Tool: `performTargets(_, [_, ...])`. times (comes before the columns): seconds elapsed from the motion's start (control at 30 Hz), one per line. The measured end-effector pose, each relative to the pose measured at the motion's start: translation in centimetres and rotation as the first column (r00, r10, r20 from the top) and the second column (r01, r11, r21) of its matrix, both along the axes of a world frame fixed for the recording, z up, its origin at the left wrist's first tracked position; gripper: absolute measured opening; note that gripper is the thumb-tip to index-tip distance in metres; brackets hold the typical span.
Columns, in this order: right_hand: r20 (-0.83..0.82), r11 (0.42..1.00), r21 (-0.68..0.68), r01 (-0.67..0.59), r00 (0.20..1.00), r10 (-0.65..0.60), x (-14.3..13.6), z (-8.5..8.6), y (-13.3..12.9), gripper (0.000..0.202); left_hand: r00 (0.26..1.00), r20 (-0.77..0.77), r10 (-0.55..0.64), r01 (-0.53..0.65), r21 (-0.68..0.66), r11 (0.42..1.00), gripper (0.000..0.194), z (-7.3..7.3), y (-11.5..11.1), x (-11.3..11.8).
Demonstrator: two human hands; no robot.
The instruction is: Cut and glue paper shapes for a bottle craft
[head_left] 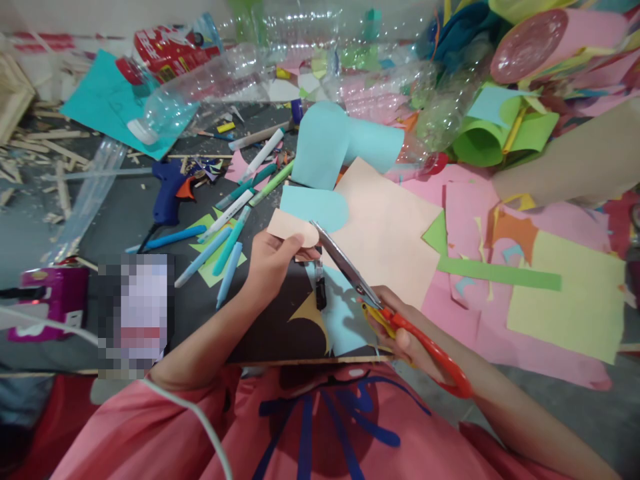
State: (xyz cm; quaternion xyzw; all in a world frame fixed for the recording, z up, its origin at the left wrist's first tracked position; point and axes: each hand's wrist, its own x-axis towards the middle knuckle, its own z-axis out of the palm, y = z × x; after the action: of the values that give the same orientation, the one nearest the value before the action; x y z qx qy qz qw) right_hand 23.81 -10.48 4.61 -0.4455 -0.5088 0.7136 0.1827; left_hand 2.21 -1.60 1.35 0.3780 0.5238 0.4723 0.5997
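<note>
My left hand (283,257) pinches a small peach paper piece (290,229) with one rounded end. In my right hand (400,333) are scissors (355,277) with red and yellow handles; their blades point up and left, the tips at the rounded end of the piece. Whether the blades touch the paper I cannot tell. Behind the left hand lies a light blue paper strip (315,205) with a rounded end. A large peach sheet (385,227) spreads beyond the scissors. Below the hands are a black-capped pen (320,287) and more blue paper (345,320).
Several markers (233,250) lie left of my hands, near a blue glue gun (170,193) and a blurred-out phone (143,307). Clear plastic bottles (210,80) line the back. Pink paper (465,287), a yellow sheet (570,293) and a green strip (500,272) cover the right side.
</note>
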Motion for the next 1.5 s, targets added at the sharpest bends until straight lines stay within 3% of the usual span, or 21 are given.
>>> performTargets(0.6, [0.034,0.991,-0.09,0.104,0.994,-0.101,-0.6,0.1,0.5,0.072,1.0,-0.008,-0.025,0.025,0.006,1.0,0.015,-0.2,0.2,-0.1])
performTargets(0.73, [0.054,0.997,0.019,0.075,0.996,-0.076,0.0,-0.1,0.6,0.065,0.999,-0.047,-0.017,0.018,0.011,1.0,0.019,-0.3,0.8,-0.7])
performTargets(0.83, [0.19,0.986,0.153,0.068,0.977,-0.097,0.9,0.2,1.1,0.051,0.98,-0.198,0.034,-0.021,0.067,0.998,0.023,-0.1,1.7,-1.6])
performTargets(1.03, [0.474,0.894,0.439,0.091,0.822,-0.316,1.6,0.7,4.4,0.041,0.774,-0.633,0.007,0.119,0.156,0.981,0.03,-0.3,2.8,-3.1])
performTargets(1.13, [0.472,0.837,0.533,0.122,0.778,-0.414,1.1,0.2,6.5,0.042,0.716,-0.698,-0.002,0.131,0.132,0.983,0.024,-0.8,2.8,-3.1])
performTargets(1.23, [0.417,0.786,0.602,0.14,0.785,-0.459,0.1,-0.5,8.1,0.038,0.699,-0.715,0.032,0.122,0.163,0.979,0.018,-1.0,2.7,-3.1])
performTargets(1.3, [0.395,0.748,0.651,0.125,0.786,-0.476,-0.6,-0.9,8.7,0.032,0.66,-0.751,0.028,0.178,0.192,0.965,0.015,-0.8,2.5,-3.1])
performTargets(1.4, [0.427,0.7,0.712,0.047,0.763,-0.485,-1.2,-1.5,9.0,0.022,0.496,-0.863,-0.097,0.445,0.156,0.882,0.013,0.0,2.3,-3.1])
performTargets(1.5, [0.53,0.685,0.725,-0.074,0.695,-0.485,-1.0,-2.3,9.0,0.021,0.261,-0.931,-0.255,0.725,0.015,0.688,0.028,0.5,2.3,-3.3])
